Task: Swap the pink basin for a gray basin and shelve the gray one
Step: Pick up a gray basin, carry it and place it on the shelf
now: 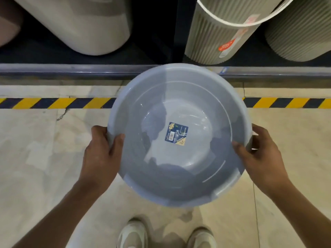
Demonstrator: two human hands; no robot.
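One gray basin (179, 135); two hands

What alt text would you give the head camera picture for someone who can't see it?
Two bare hands, left hand and right hand, grip opposite rims of a gray basin with a sticker inside, held above a tiled floor. Ahead, ribbed bins sit on a low shelf behind hazard tape.

Blue-gray basin (179, 97), yellow-black striped tape (53, 103)

You stand on a pale tiled floor (35, 158) crossed by striped yellow-black tape (53, 103); your shoes (133, 235) rest on it. The dark shelf (89, 68) ahead carries bins (222, 33).
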